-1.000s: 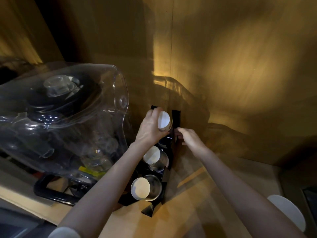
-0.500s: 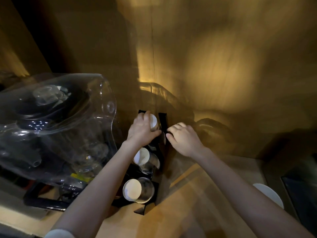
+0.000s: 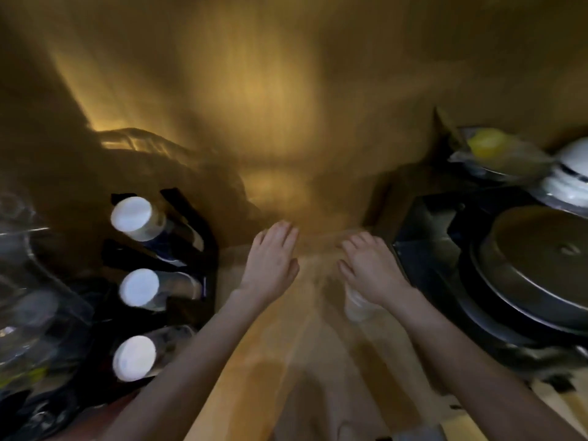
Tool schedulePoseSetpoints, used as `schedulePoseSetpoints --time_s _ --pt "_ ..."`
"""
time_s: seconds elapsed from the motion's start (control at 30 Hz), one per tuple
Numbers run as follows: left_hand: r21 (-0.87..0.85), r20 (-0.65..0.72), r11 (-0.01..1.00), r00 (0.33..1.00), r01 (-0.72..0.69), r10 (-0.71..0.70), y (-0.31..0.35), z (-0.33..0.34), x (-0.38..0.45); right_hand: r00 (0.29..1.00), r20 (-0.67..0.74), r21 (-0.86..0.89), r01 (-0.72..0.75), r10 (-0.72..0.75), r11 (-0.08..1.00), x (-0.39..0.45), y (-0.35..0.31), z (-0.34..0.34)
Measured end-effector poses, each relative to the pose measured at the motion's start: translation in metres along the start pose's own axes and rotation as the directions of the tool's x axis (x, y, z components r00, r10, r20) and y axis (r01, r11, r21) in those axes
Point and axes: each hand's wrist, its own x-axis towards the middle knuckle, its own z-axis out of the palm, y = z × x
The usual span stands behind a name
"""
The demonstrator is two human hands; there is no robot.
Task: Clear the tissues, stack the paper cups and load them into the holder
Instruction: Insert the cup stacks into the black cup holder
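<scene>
We looked down on a warm wooden counter (image 3: 254, 377) running up to a wood-panelled wall (image 3: 270, 90), all of it smeared by motion blur and lit amber. At left stood the black holder (image 3: 203, 237), and in it we counted three stacks of paper cups lying on their sides, white bottoms towards us: top (image 3: 132, 214), middle (image 3: 140, 287), bottom (image 3: 134, 358). Clear glassware (image 3: 28, 281) crowded the far left edge. At right we caught a round metal lid (image 3: 541, 259) on a dark appliance, with white dishes (image 3: 572, 179) behind. No label or writing came through readably.

Half a second before, both hands had been at the holder's top slot; now they were away from it, over bare counter. Our left hand (image 3: 270, 265) was flat, fingers spread, its grip holding nothing. Our right hand (image 3: 370, 268) was palm-down, fingers loosely splayed, and something pale and blurred (image 3: 358, 305) showed beneath it; we couldn't tell what, nor whether it was gripped.
</scene>
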Motion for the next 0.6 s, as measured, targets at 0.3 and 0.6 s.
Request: schedulePoseSetpoints --time_s 0.3,0.6 --pt "-0.033 0.355 0.999 0.933 -0.043 0.052 0.083 0.081 -0.013 0.883 0.232 0.229 -0.457 0.408 0.860 -0.045 0.065 0.064" --pt "-0.492 0.410 0.818 0.908 0.299 -0.086 0.098 0.087 -0.019 0.826 0.217 0.592 -0.536 0.521 0.602 -0.048 0.063 0.077"
